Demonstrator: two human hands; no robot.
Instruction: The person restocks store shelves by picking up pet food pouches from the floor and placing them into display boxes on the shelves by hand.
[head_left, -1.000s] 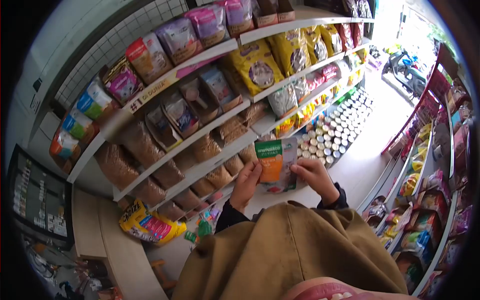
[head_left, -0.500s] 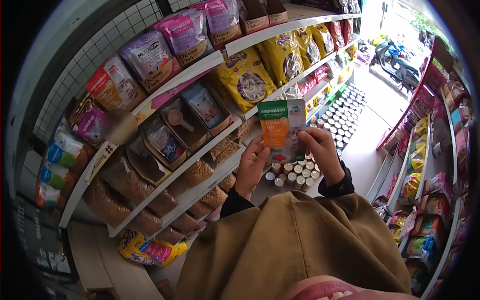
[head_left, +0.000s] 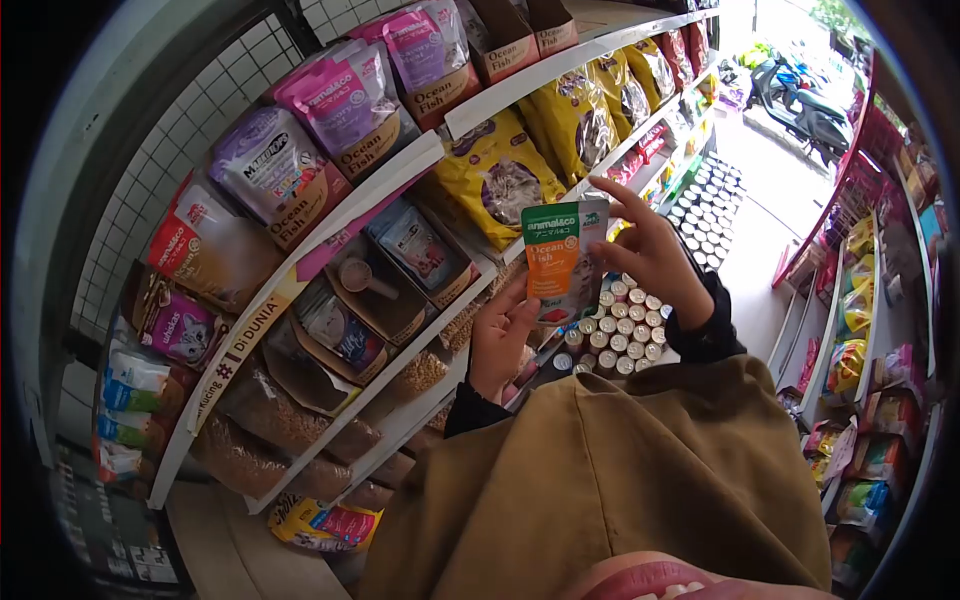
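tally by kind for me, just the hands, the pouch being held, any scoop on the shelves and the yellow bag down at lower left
Hands (left hand, right hand): 2
Held pouch: 1
Scoop: 1
Yellow bag at lower left, partly hidden: 1
Total: 5

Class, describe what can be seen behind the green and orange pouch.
Beyond the pouch, cans show past its lower right edge, and a yellow bag past its upper left. Whatever lies directly behind it is covered.
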